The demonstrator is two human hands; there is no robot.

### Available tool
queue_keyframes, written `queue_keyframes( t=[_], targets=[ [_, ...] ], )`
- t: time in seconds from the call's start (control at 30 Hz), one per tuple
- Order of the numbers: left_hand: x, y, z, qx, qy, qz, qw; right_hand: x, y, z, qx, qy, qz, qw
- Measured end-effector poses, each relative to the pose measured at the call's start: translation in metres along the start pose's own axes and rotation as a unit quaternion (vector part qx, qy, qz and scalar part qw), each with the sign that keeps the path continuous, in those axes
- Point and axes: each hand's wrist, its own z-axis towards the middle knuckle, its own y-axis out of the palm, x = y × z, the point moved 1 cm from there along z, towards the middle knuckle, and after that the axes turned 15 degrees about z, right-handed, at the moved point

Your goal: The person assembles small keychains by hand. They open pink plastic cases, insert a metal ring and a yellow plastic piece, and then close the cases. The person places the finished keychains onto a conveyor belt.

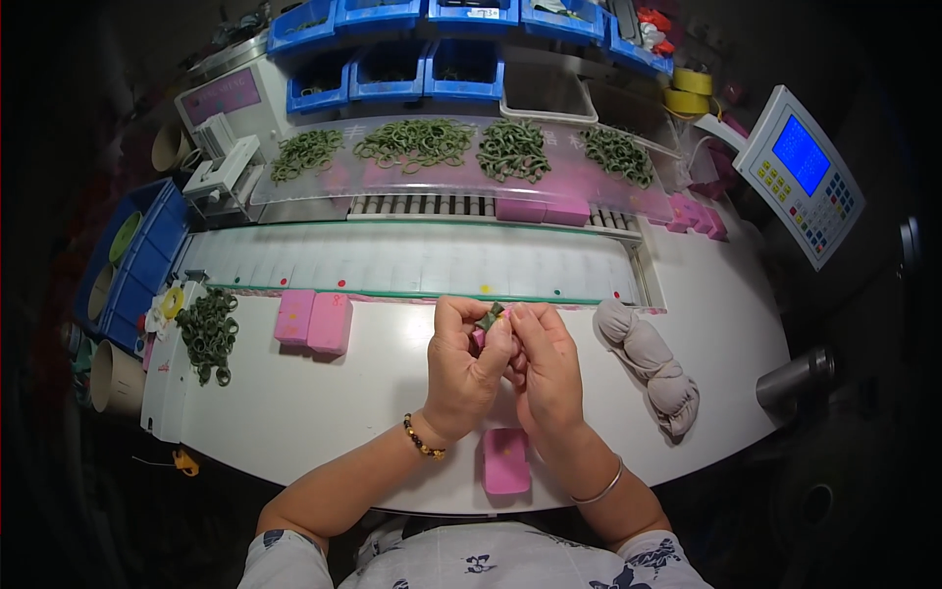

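Green piece (pixel 488 320) partly behind fingers (pixel 458 314)

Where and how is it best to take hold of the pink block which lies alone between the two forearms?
The pink block is probably best gripped by its left and right sides, coming from above: it is box-shaped, rests on the white table, and nothing touches those two sides.

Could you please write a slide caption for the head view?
Left hand and right hand hold a small green piece over a white table, pink block nearby.
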Motion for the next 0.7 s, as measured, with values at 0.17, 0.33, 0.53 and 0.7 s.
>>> queue_keyframes(
  t=[0.17,0.33,0.53,0.7],
  targets=[
    [0.0,0.002,0.001,0.005,-0.02,-0.032,0.999,0.001,-0.003,0.003,0.016,0.023,0.027,0.999],
    [-0.002,0.004,0.001,0.004,-0.02,-0.034,0.999,0.002,-0.008,0.006,0.017,0.033,0.056,0.998],
    [-0.006,0.007,0.002,0.016,-0.025,-0.03,0.999,0.005,-0.011,0.008,0.024,0.043,0.094,0.994],
    [-0.006,0.008,0.002,0.022,-0.024,-0.034,0.999,0.007,-0.011,0.008,0.031,0.047,0.113,0.992]
  ],
)
